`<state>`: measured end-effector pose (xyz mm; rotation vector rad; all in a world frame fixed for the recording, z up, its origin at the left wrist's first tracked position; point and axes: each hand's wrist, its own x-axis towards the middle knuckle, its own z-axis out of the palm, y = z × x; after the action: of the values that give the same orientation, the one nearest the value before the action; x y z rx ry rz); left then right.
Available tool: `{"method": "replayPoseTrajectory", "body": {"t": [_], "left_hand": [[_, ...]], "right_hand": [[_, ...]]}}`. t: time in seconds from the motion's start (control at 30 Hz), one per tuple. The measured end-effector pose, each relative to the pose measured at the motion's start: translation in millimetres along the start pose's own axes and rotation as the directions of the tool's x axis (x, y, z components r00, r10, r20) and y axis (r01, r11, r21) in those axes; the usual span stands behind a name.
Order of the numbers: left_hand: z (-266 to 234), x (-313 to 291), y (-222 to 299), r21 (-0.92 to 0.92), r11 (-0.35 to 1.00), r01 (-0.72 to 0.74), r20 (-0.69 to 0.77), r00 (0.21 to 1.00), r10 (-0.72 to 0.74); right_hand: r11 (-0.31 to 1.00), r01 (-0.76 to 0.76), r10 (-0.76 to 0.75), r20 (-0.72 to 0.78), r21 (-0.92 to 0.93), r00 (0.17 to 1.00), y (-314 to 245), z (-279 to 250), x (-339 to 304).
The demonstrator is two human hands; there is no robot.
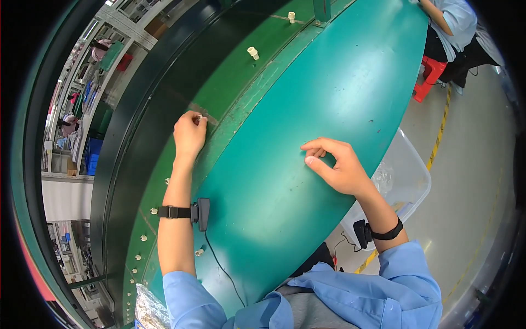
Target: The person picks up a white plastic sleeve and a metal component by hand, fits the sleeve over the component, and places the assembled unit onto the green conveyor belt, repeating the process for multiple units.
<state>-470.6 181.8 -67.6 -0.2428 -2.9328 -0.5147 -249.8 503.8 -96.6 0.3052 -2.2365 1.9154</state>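
My left hand (189, 134) reaches over the dark green strip beyond the teal table (307, 93), its fingers pinched together around a small whitish part (203, 115) that they mostly cover. Bent over the middle of the table is my right hand (341, 164), thumb and forefinger apart, nothing between them. Two small cream plastic fittings, a nearer one (252, 52) and a farther one (291, 17), stand on the green strip past my left hand. Several similar fittings (143, 238) form a row beside my left forearm. One more fitting (199, 252) lies on the table near that forearm.
A clear plastic bag (150, 307) lies at the lower left. Beyond the table's right edge stands a translucent bin (419, 170). A co-worker in a blue sleeve (457, 19) is at the far right, by a red stool (430, 77). Shelves (82, 98) line the left.
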Motion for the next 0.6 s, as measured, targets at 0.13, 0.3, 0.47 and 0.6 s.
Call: {"method": "replayPoseTrajectory", "body": {"t": [0.13, 0.3, 0.47, 0.6], "left_hand": [[-42, -36, 0, -0.131, 0.973, -0.19, -0.17, 0.971, 0.166], [-143, -184, 26, -0.365, 0.88, -0.305, -0.225, 0.946, 0.234], [-217, -378, -31, -0.341, 0.928, -0.152, -0.379, 0.925, 0.012], [-219, -525, -75, -0.505, 0.856, 0.111, -0.478, 0.789, -0.385]], "right_hand": [[0.997, -0.023, 0.022, -0.023, -0.074, 1.0, 3, 9, 5], [0.981, -0.12, 0.106, -0.103, -0.15, 0.989, 15, -13, -3], [0.96, 0.13, -0.088, 0.174, -0.25, 0.981, -55, 88, 7], [0.936, 0.348, -0.289, 0.664, 0.045, 0.69, -182, 271, -45]]}}
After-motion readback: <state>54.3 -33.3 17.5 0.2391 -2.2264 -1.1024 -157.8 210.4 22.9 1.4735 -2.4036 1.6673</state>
